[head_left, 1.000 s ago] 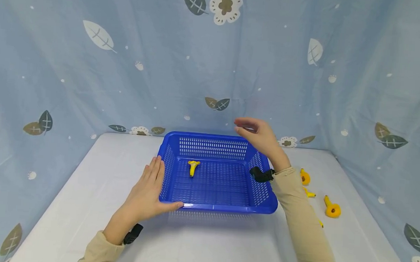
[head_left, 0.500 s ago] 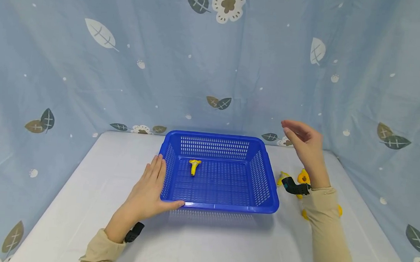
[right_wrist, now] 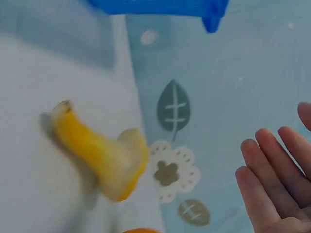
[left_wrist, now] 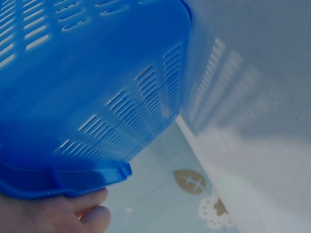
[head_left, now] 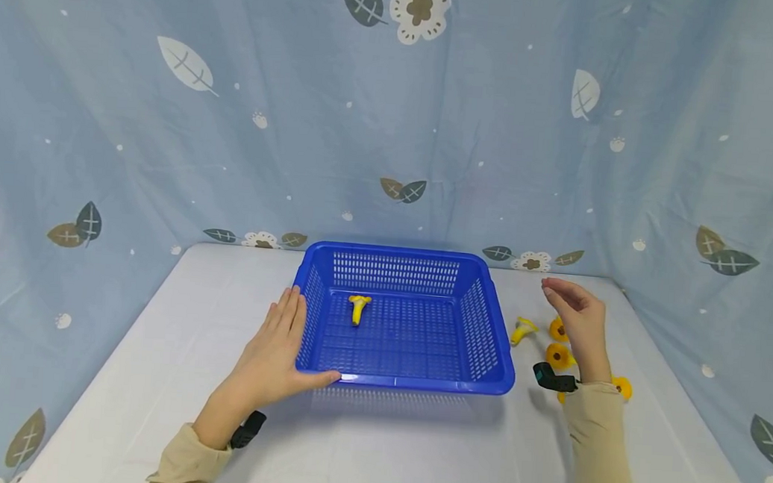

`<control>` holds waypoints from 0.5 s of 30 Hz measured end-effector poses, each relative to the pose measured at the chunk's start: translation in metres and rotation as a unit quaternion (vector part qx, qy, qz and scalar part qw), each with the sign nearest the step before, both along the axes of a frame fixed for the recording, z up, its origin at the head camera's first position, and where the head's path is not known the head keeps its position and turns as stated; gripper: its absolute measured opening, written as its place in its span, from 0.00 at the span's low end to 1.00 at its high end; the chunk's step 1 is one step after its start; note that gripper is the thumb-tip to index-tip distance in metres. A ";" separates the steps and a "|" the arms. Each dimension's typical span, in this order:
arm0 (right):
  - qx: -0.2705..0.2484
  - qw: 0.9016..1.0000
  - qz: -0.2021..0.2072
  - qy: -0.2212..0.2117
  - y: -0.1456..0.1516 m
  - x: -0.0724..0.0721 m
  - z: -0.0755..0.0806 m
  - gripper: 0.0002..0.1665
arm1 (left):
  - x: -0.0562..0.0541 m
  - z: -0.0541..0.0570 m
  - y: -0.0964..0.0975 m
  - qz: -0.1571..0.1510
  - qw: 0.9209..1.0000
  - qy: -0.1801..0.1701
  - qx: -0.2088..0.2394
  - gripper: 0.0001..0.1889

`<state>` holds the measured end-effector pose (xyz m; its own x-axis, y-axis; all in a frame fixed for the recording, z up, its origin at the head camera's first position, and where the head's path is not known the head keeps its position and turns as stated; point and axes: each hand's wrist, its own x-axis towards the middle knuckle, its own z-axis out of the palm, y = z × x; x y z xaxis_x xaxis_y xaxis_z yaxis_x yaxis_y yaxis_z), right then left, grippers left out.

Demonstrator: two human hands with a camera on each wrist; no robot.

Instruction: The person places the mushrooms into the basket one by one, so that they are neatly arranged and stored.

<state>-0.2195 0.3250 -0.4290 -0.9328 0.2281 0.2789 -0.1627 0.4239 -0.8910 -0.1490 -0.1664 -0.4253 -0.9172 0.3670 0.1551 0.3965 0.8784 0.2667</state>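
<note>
Centrally, we find a blue basket [head_left: 410, 383] on a white table [head_left: 412, 456], its long side toward the person. The left hand [head_left: 267, 349] rests at its near left corner: straight fingers lie along the left rim, the thumb along the front one. Nothing is grasped, so we take this flat touch as a way to steady the basket.

Inside, a yellow trumpet-shaped piece [head_left: 358, 310] lies on the basket's floor, left of the middle, narrow end toward the person.

To the right, the right hand [head_left: 583, 322] is raised above the table, fingers gently bent, a gap between them and the thumb; we see nothing in its grasp. Around it lie more pieces: a pale-rimmed yellow piece [head_left: 523, 330], on its side near the basket, and orange-yellow pieces [head_left: 559, 355] with dark centres. The sleeve [head_left: 598, 436] covers part of this group, so we cannot count it. Their placing seems to suit the right hand's reach.
</note>
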 end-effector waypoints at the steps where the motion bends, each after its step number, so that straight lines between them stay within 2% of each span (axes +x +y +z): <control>1: 0.002 1.000 -0.007 -0.011 0.001 0.001 -0.004 0.25 | 0.000 0.000 0.000 0.000 1.000 0.001 -0.001 0.71; 5: 0.027 0.998 -0.021 -0.052 0.003 0.003 -0.013 0.26 | 0.000 0.001 0.000 0.000 1.000 -0.001 0.001 0.71; 10: 0.070 0.993 -0.003 -0.094 0.005 0.003 -0.021 0.27 | 0.001 0.002 0.001 0.002 1.000 -0.003 0.006 0.71; 15: 0.085 0.987 0.007 -0.136 0.008 0.002 -0.027 0.28 | 0.001 0.001 0.001 0.000 1.000 0.000 0.004 0.71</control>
<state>-0.2174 0.3331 -0.4562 -0.9814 0.1851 0.0516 0.0646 0.5707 -0.8186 -0.1478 -0.1653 -0.4239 -0.9175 0.3653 0.1571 0.3959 0.8766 0.2735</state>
